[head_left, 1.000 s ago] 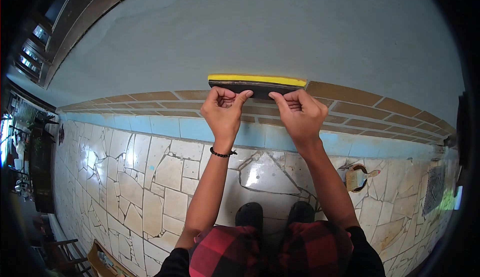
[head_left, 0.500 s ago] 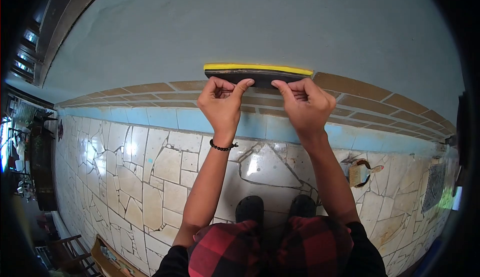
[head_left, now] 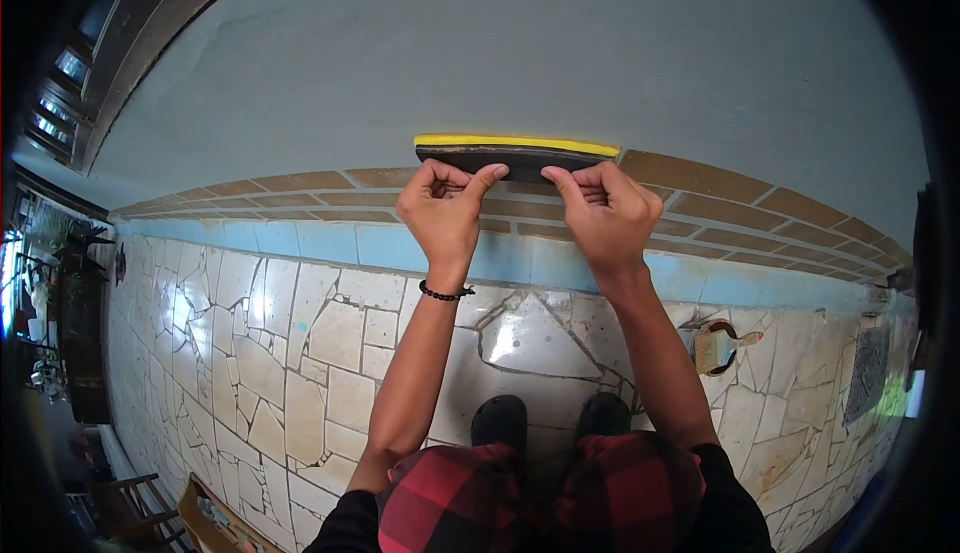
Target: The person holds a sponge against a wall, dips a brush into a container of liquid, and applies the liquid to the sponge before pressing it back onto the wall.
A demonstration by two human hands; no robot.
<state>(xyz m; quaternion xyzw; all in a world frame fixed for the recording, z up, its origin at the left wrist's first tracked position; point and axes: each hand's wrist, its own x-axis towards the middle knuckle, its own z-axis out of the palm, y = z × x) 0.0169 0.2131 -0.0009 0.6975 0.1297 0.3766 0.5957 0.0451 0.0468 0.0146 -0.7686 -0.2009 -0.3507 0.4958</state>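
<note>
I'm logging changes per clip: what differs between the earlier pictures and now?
Apart from a slight camera shift, nothing visibly changed; nothing was taken or let go. The left hand and right hand still pinch the long black-and-yellow block at the top of the brown brick-patterned band.

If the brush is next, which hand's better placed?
Probably the right hand: the brush is on that side, just past the right forearm. The left hand is farther; both hold the pad.

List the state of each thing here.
Black-and-yellow pad: apparently against gray wall
Left hand: pinching pad
Right hand: pinching pad
Brown brick pattern: partly hidden
Brush: unheld, handle over container rim
Beaded bracelet: worn, left wrist
Dark footwear: worn
</note>
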